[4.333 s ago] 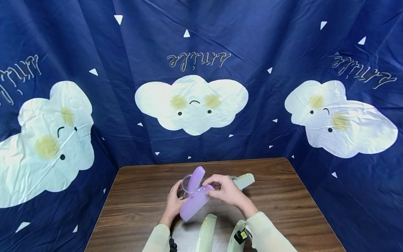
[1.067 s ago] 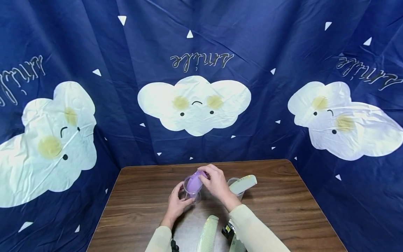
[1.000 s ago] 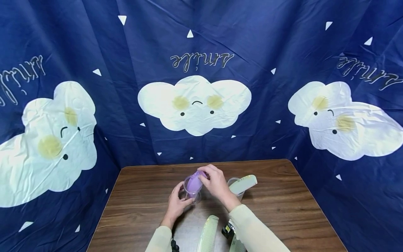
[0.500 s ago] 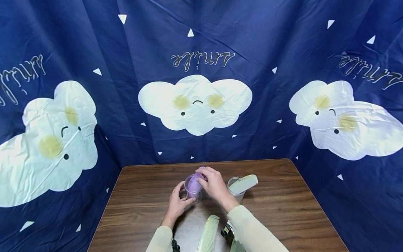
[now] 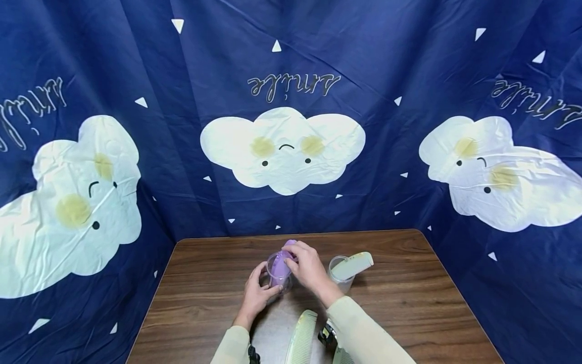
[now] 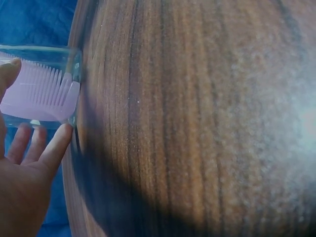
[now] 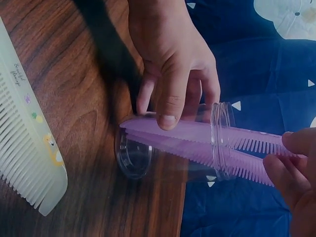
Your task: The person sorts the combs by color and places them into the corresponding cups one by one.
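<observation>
My left hand [image 5: 254, 293] grips a clear plastic jar [image 7: 133, 160] from its left side, thumb and fingers around the wall. Two purple combs stand inside it, their lower ends near the bottom and upper ends past the rim; the upper purple comb [image 7: 187, 131] and the lower purple comb [image 7: 207, 157] lie close together in the right wrist view. My right hand [image 5: 311, 268] pinches the protruding end of a purple comb at the jar's mouth. In the left wrist view, comb teeth [image 6: 42, 89] show through the jar wall.
Right of my right hand stands a second clear jar [image 5: 337, 277] with a pale green comb [image 5: 354, 265] leaning out. Another pale green comb [image 5: 302, 336] lies at the front of the wooden table [image 5: 195, 303]. A further green comb [image 5: 342, 357] is partly hidden under my right sleeve.
Earlier, one purple comb was held outside, in front of the jar; now both are inside it. Over the last second, my right hand has shifted only slightly at the comb's end.
</observation>
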Demonstrator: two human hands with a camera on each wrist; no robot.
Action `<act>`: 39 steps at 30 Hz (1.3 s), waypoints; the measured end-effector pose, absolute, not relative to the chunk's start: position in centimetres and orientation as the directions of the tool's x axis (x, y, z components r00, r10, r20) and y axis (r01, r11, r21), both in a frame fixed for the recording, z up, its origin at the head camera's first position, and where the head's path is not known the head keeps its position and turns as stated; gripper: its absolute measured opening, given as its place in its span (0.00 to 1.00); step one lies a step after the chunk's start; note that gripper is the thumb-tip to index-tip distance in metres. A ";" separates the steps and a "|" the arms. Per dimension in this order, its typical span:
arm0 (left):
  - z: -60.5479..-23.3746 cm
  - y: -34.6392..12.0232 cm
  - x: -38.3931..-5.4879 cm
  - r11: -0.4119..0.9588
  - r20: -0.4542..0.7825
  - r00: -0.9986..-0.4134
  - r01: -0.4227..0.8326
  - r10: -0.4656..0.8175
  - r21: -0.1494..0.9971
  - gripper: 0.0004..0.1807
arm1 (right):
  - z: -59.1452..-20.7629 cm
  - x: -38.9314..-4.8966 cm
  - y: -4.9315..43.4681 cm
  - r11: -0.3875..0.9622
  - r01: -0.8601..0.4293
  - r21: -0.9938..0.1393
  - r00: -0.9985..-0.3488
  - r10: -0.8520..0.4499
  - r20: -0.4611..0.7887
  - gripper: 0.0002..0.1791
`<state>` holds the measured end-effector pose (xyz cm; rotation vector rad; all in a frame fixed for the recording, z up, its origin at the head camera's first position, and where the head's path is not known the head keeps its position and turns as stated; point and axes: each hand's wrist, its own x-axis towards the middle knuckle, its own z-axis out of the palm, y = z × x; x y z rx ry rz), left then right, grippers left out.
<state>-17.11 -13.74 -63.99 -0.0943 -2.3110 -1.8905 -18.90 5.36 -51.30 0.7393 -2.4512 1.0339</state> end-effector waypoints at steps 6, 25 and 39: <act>-63.2 -13.3 -16.8 0.206 0.166 -0.984 0.150 -0.061 0.967 0.45 | -51.0 -19.0 5.7 0.627 -0.594 -0.504 -0.788 -0.327 0.522 0.16; -63.9 -13.7 -17.0 0.196 0.161 -0.986 0.149 -0.046 0.969 0.44 | -50.3 -19.0 7.0 0.586 -0.584 -0.562 -0.785 -0.231 0.575 0.10; -64.1 -13.3 -17.2 0.187 0.161 -0.985 0.146 -0.067 0.971 0.44 | -51.1 -18.2 9.0 0.487 -0.599 -0.635 -0.789 -0.226 0.571 0.11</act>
